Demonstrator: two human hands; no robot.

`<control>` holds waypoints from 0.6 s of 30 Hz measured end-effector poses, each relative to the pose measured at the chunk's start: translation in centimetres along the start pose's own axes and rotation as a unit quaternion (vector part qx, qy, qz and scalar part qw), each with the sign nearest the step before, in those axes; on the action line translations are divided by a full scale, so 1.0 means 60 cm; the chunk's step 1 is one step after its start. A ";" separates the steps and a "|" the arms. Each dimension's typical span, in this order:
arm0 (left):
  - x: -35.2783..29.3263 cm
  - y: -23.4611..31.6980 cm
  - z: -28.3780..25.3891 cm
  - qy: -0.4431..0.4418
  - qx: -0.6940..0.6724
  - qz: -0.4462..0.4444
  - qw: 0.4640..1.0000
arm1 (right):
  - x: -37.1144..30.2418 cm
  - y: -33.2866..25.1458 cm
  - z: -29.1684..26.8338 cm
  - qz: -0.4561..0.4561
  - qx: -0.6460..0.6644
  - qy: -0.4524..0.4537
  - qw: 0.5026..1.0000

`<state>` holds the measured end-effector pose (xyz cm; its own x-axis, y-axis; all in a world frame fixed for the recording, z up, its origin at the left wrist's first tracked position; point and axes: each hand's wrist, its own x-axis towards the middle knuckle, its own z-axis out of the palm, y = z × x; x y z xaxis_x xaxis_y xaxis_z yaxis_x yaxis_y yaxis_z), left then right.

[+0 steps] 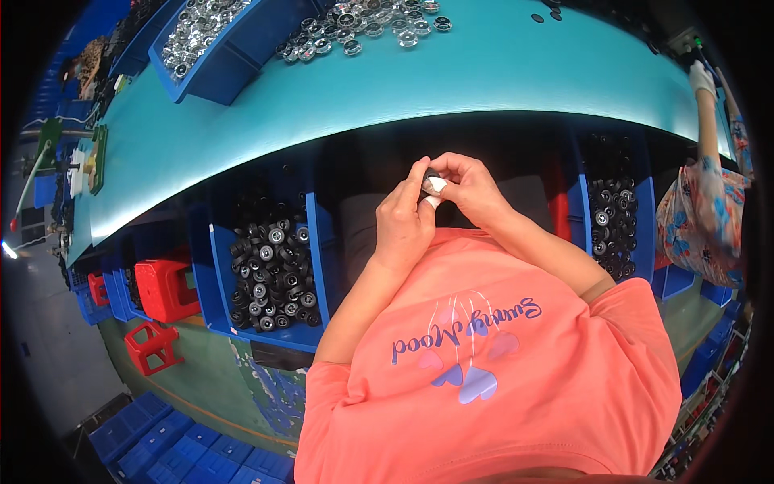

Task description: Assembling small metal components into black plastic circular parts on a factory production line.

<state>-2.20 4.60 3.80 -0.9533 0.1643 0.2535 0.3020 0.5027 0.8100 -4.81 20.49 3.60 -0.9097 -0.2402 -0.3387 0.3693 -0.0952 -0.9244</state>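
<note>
Close in front of my chest, below the table's near edge, my left hand [401, 216] and my right hand [474, 192] meet at the fingertips. Between them is a small black wheel [430, 173], mostly covered by the fingers; its face cannot be made out. Both hands are closed on it, and both thumbs wear white wrapping. To the left of my left hand stands a blue bin [317, 262] heaped with black wheels [278, 278] that have silver hubs. Past my right forearm, another blue bin [582, 211] holds similar wheels [614, 218].
Across the front runs a turquoise tabletop [484, 85]. On it lie loose clear-and-black hubs [352, 47], beside a tilted blue bin [230, 60] full of them. Red stools [165, 289] stand at left, blue crates [189, 448] lower left. A co-worker's gloved hand [702, 78] is at far right.
</note>
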 end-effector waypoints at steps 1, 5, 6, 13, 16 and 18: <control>0.000 0.001 -0.001 -0.004 0.018 0.006 1.000 | 0.000 0.000 -0.001 0.002 0.001 -0.001 1.000; -0.002 -0.006 0.001 -0.020 -0.076 -0.072 0.994 | 0.000 -0.002 -0.008 0.052 0.084 -0.051 0.994; -0.003 -0.004 -0.001 -0.032 -0.143 -0.128 0.981 | 0.001 -0.001 -0.014 0.067 0.120 -0.071 0.988; -0.004 -0.012 -0.014 -0.049 -0.375 -0.243 0.893 | -0.002 0.000 -0.013 0.056 0.130 -0.056 0.988; -0.003 -0.012 -0.015 -0.033 -0.380 -0.257 0.888 | -0.010 -0.008 -0.004 0.059 0.082 -0.041 0.994; -0.004 -0.011 -0.011 -0.018 -0.378 -0.245 0.893 | -0.015 -0.008 0.000 0.043 0.066 -0.025 0.997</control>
<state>-2.16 3.68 3.55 -0.9651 0.1158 -0.2349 -0.2538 -0.1923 0.9479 -4.17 20.73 4.37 -0.8646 -0.2996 -0.4034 0.4700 -0.1984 -0.8601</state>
